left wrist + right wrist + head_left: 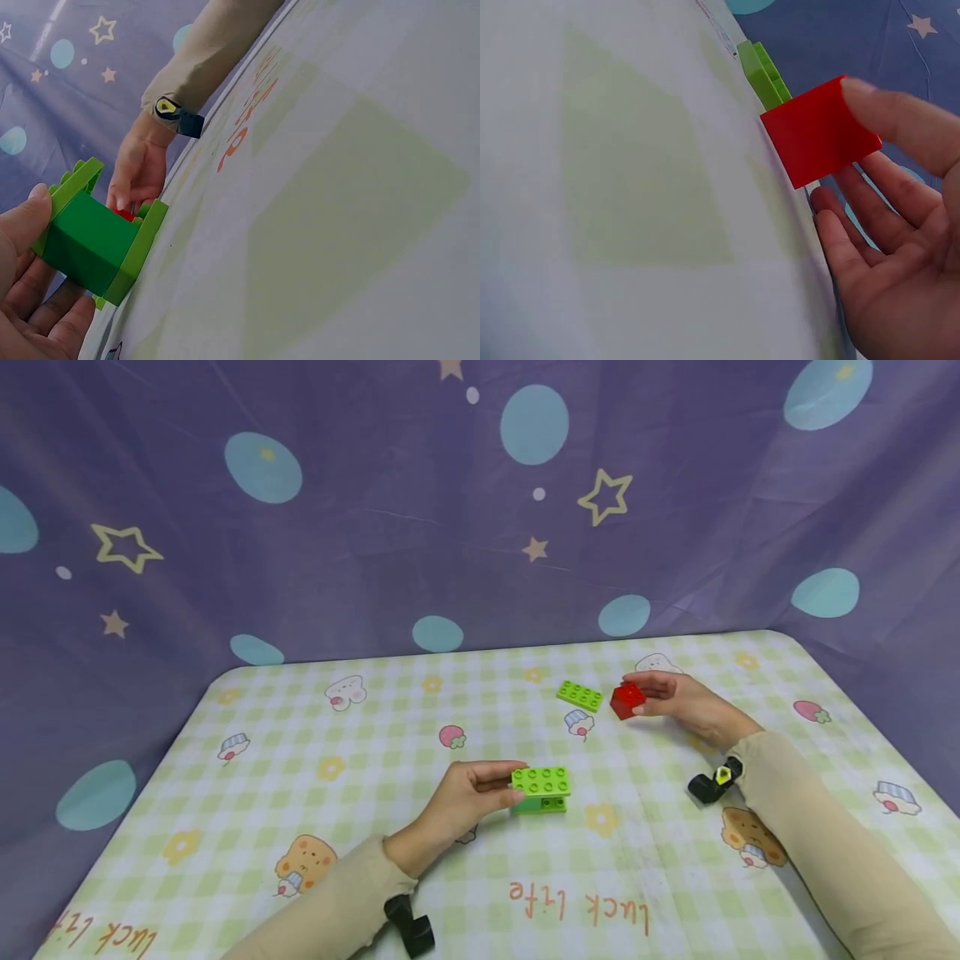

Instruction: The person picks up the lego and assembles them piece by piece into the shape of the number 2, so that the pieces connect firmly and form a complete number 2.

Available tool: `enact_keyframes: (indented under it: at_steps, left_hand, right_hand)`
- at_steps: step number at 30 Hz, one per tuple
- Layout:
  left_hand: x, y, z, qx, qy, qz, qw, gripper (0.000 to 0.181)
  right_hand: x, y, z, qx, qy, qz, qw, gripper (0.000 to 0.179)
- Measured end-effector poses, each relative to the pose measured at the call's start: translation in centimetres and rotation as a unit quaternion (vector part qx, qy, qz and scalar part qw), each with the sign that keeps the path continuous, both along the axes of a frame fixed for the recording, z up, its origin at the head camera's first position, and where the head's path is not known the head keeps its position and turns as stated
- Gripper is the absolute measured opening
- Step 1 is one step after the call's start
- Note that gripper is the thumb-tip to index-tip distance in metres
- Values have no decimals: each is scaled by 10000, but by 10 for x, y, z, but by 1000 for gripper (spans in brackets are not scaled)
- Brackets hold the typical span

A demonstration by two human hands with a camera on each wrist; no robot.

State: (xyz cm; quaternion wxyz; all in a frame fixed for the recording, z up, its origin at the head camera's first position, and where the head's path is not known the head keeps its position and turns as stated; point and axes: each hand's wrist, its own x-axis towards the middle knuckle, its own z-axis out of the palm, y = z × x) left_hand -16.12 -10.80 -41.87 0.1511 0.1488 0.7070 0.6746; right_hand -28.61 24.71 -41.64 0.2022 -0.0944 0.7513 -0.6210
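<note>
A stack of toy building bricks (542,782) sits between the thumb and fingers of my left hand (474,793), which grips it from its left side. In the left wrist view, a dark green block (86,241) is sandwiched between two light green studded plates, one above and one below. Farther back on the right, my right hand (678,703) pinches a red brick (821,131) between thumb and fingers. Just left of that brick, a loose light green plate (579,695) lies studs up on the table.
A checked tablecloth (390,810) printed with cakes, flowers and lettering covers the table. Behind its far edge hangs a purple curtain (360,568) with stars and blue ovals. Each wrist carries a black strap mount (712,783).
</note>
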Motion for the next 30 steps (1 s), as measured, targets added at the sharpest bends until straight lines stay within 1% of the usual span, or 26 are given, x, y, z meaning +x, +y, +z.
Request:
enact_keyframes:
  at_steps: [5,9,16,30]
  left_hand:
    - [0,0,0,-32,-15,24,10000,40]
    - [1,0,0,-8,-77,34,10000,40]
    - [2,1,-1,36,-93,50,9999,41]
    - [1,1,1,4,-112,44,9999,41]
  right_hand:
    - [-2,0,-2,134,123,107,9998,63]
    - [-1,-1,-4,244,161,35,9996,61]
    - [0,-2,-5,144,69,-19,9999,60]
    - [1,-2,-10,153,419,-9,9990,58]
